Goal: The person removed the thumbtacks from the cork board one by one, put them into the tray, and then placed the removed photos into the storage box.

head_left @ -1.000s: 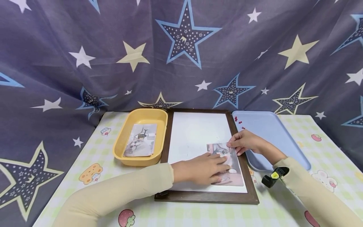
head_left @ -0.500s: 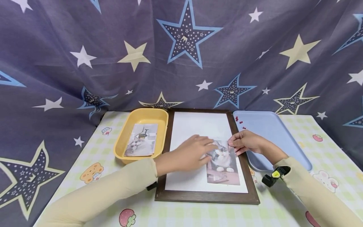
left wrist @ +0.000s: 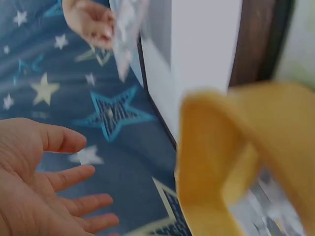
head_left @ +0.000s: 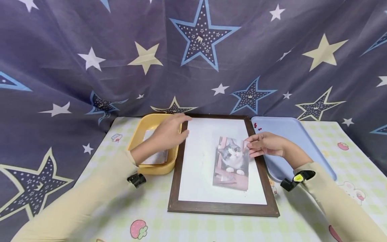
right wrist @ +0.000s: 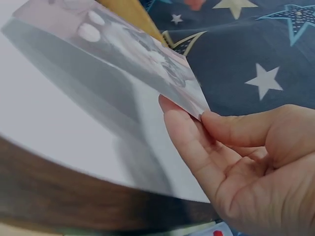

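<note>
My right hand [head_left: 267,144] pinches a cat photo [head_left: 232,164] by its upper right corner, thumb against fingers. In the right wrist view the photo [right wrist: 123,49] is lifted off the white board [right wrist: 88,118] and casts a shadow on it. That board lies inside a dark brown wooden frame [head_left: 223,209] on the table. Over the yellow basin [head_left: 164,169] hovers my left hand [head_left: 169,132], fingers spread and holding nothing. It partly hides the photos [head_left: 158,158] lying in the basin. The left wrist view shows the left hand's [left wrist: 54,182] bare palm beside the basin's rim [left wrist: 211,105].
A light blue tray [head_left: 290,134] stands to the right of the frame, with several small red pins [head_left: 255,125] near its far left corner. Behind the table hangs a star-patterned curtain [head_left: 121,50]. A checked cloth [head_left: 181,230] covers the table.
My left hand has left the cat photo and moved left to above the yellow basin. My right hand has kept its pinch and lifted the photo off the board, shifting it slightly left.
</note>
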The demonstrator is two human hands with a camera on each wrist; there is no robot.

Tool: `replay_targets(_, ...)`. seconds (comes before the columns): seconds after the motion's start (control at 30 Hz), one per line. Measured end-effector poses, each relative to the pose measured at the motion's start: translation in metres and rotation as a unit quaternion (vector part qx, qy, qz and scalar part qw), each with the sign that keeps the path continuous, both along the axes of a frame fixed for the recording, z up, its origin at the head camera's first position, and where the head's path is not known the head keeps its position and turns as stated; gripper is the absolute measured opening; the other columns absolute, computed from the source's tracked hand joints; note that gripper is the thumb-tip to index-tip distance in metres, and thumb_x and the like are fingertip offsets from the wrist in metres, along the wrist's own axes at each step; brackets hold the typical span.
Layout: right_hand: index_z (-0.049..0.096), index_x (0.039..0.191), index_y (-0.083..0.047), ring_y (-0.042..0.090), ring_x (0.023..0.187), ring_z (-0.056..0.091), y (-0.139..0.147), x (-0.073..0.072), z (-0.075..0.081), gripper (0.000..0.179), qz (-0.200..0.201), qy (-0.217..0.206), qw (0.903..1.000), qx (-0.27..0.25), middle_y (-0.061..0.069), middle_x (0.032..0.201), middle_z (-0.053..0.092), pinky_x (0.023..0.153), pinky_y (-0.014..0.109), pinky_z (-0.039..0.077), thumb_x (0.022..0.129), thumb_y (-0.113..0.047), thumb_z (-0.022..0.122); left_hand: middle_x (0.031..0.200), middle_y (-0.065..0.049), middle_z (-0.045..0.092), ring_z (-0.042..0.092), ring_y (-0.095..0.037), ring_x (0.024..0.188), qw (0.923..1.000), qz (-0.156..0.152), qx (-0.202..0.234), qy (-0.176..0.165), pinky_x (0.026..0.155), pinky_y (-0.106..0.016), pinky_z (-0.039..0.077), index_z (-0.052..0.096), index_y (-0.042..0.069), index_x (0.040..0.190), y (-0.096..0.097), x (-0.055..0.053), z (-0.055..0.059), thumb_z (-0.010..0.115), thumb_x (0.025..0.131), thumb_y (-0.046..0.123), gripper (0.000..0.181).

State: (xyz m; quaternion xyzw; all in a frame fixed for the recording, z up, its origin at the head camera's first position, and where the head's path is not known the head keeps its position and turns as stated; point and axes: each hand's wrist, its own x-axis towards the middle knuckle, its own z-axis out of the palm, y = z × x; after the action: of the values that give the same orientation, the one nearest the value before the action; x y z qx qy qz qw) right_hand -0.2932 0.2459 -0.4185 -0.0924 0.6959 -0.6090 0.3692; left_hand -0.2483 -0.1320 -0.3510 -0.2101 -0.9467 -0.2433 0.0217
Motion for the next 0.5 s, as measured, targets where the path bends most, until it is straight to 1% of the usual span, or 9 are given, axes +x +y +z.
replay_targets(0.13, 0.069, 0.104, -0.010, 0.013, 0.084, 0.073, -0.002, -0.003, 0.010, 0.024, 0.005, -0.008, 0.9991, -0.042, -0.001, 0.092, 0.068, 0.087, 0.028, 0.061, 0.104, 0.003, 0.049, 0.161, -0.020, 0.038, 0.030, -0.039, 0.152, 0.9974, 0.046, 0.009, -0.056, 0.124, -0.056, 0.027, 0.045, 0.006, 0.153, -0.028, -0.012, 0.004, 0.061, 0.098, 0.020, 0.058)
replay_targets(0.2, 0.069, 0.105, -0.010, 0.013, 0.084, 0.074, -0.003, -0.005, 0.014, 0.026, 0.008, -0.011, 0.9982, -0.059, -0.001, 0.091, 0.069, 0.088, 0.029, 0.061, 0.104, 0.004, 0.047, 0.161, -0.022, 0.036, 0.027, -0.041, 0.152, 0.9951, 0.064, 0.015, -0.074, 0.125, -0.056, 0.023, 0.041, 0.003, 0.154, -0.040, -0.017, 0.005, 0.061, 0.097, 0.020, 0.063)
replay_targets(0.27, 0.068, 0.105, -0.010, 0.012, 0.085, 0.073, -0.004, -0.006, 0.019, 0.028, 0.009, -0.014, 0.9968, -0.078, -0.001, 0.091, 0.070, 0.090, 0.029, 0.061, 0.104, 0.005, 0.044, 0.163, -0.024, 0.031, 0.020, -0.044, 0.154, 0.9907, 0.090, 0.020, -0.100, 0.126, -0.057, 0.019, 0.036, 0.003, 0.157, -0.052, -0.023, 0.005, 0.060, 0.096, 0.020, 0.067)
replay_targets(0.37, 0.067, 0.105, -0.010, 0.011, 0.086, 0.073, -0.008, -0.007, 0.027, 0.030, 0.007, -0.020, 0.9943, -0.104, -0.001, 0.091, 0.072, 0.091, 0.030, 0.060, 0.105, 0.006, 0.041, 0.168, -0.028, 0.013, 0.005, -0.049, 0.156, 0.9803, 0.130, 0.022, -0.147, 0.126, -0.063, 0.012, 0.027, 0.005, 0.161, -0.068, -0.028, 0.008, 0.058, 0.096, 0.022, 0.073)
replay_targets(0.43, 0.068, 0.105, -0.010, 0.011, 0.087, 0.072, -0.011, -0.008, 0.031, 0.031, 0.007, -0.025, 0.9922, -0.122, 0.000, 0.092, 0.073, 0.092, 0.031, 0.060, 0.105, 0.006, 0.041, 0.168, -0.030, -0.001, -0.004, -0.050, 0.156, 0.9692, 0.154, 0.034, -0.190, 0.125, -0.065, 0.010, 0.018, 0.007, 0.163, -0.077, -0.030, 0.010, 0.057, 0.098, 0.023, 0.078)
replay_targets(0.5, 0.069, 0.105, -0.010, 0.011, 0.087, 0.073, -0.015, -0.009, 0.036, 0.031, 0.012, -0.027, 0.9901, -0.137, 0.000, 0.093, 0.074, 0.092, 0.030, 0.060, 0.105, 0.005, 0.042, 0.168, -0.030, -0.006, -0.005, -0.049, 0.156, 0.9590, 0.162, 0.053, -0.227, 0.125, -0.065, 0.012, 0.009, 0.005, 0.164, -0.087, -0.031, 0.012, 0.056, 0.099, 0.023, 0.082)
